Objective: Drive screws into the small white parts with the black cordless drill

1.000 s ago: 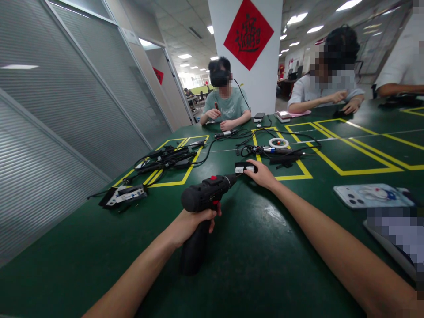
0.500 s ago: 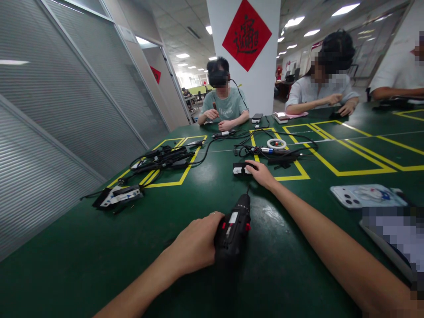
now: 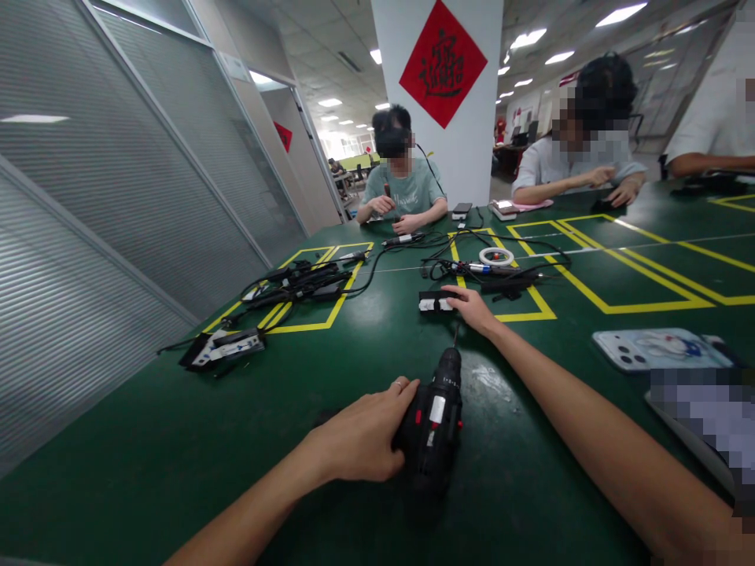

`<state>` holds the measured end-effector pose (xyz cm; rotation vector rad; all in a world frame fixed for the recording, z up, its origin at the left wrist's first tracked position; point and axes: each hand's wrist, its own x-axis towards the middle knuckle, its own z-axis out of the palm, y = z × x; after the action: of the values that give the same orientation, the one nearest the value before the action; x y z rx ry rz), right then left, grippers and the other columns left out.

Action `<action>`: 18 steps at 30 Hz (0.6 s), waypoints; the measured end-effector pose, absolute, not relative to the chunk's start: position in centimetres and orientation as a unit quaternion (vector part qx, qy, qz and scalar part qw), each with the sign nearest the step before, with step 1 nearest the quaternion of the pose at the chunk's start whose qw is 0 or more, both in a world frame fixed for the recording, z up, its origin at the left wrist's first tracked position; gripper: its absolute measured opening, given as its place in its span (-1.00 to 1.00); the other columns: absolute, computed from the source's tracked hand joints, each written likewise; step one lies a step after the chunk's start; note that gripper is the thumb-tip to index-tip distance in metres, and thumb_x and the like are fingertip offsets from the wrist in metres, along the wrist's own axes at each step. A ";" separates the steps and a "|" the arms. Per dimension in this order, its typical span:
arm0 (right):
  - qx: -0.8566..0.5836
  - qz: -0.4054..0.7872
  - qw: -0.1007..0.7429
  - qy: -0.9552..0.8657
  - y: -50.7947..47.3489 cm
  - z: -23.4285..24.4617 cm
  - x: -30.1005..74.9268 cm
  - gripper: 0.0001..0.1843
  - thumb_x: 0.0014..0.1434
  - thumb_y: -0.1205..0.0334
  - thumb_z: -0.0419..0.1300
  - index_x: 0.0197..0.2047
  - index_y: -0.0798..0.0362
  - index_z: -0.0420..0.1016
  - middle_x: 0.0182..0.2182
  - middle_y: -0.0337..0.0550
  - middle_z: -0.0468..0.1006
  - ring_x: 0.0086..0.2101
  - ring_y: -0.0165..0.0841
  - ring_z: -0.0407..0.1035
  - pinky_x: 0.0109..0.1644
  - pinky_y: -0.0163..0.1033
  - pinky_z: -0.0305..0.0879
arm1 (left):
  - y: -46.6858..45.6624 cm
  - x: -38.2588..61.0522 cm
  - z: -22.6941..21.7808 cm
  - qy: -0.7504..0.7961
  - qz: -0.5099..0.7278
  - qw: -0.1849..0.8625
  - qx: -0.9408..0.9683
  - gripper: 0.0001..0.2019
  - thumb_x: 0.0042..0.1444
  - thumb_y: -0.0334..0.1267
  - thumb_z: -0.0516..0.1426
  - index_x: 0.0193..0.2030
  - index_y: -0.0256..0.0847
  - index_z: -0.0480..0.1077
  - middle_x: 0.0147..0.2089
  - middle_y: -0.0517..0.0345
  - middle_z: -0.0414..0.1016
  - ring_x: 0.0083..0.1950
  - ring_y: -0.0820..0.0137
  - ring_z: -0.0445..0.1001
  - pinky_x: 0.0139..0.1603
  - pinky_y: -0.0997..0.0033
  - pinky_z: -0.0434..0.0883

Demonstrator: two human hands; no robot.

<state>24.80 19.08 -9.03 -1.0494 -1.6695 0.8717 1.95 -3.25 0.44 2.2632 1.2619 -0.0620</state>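
Note:
A black power drill (image 3: 435, 417) with red buttons and a thin bit points away from me, low over the green table. My left hand (image 3: 362, 432) is closed on the drill's left side, its fingers bent and partly hidden behind the tool. The drill bit (image 3: 456, 336) ends just short of my right wrist and touches nothing that I can make out. Farther forward lies a small black oblong piece with a white face (image 3: 435, 303). My right hand (image 3: 472, 309) pinches the right end of this piece, thumb and fingers closed on it.
Tangled black cables (image 3: 300, 283) lie on the left inside yellow tape lines. Black-and-white parts (image 3: 224, 350) sit nearer. Tools and a white ring (image 3: 496, 257) lie beyond my right hand. A phone (image 3: 661, 349) rests at right. Several people (image 3: 401, 189) sit across the table.
The drill has moved a little to the right along with my left hand, its bit now nearer my right wrist. My right hand keeps its hold on the black-and-white piece.

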 end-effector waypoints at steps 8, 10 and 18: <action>-0.427 0.415 0.500 -0.629 19.0 -8.8 24.8 -0.52 0.01 0.23 0.18 0.03 0.15 0.52 -0.13 -0.04 0.59 -0.18 -0.26 0.46 -0.01 -0.17 0.34 | -2.7 2.7 3.6 0.420 -0.065 0.257 0.868 -0.17 0.00 -0.09 0.18 0.40 -0.16 -0.04 0.39 -0.08 0.09 0.33 0.08 0.20 0.31 0.17 0.22; -0.428 0.413 0.503 -0.627 19.2 -9.1 24.8 -0.53 0.01 0.23 0.19 0.03 0.15 0.52 -0.15 -0.04 0.60 -0.20 -0.26 0.46 -0.03 -0.17 0.35 | -1.3 2.6 4.4 0.425 -0.014 0.229 0.876 -0.33 0.11 -0.03 0.12 0.35 -0.07 0.07 0.34 0.03 0.19 0.28 0.17 0.27 0.29 0.20 0.24; -0.424 0.390 0.501 -0.646 19.8 -9.7 24.9 -0.58 0.08 0.24 0.17 0.02 0.13 0.52 -0.09 -0.02 0.59 -0.14 -0.25 0.47 0.03 -0.13 0.34 | 12.2 4.3 -1.0 0.442 0.226 -0.027 0.868 -0.57 0.12 -0.13 0.15 0.12 -0.19 0.30 0.08 -0.05 0.37 0.08 0.17 0.40 0.12 0.15 0.37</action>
<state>24.94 19.77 -9.65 -1.0243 -1.5618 0.9420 4.31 12.19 -0.99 2.7735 1.4125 0.7223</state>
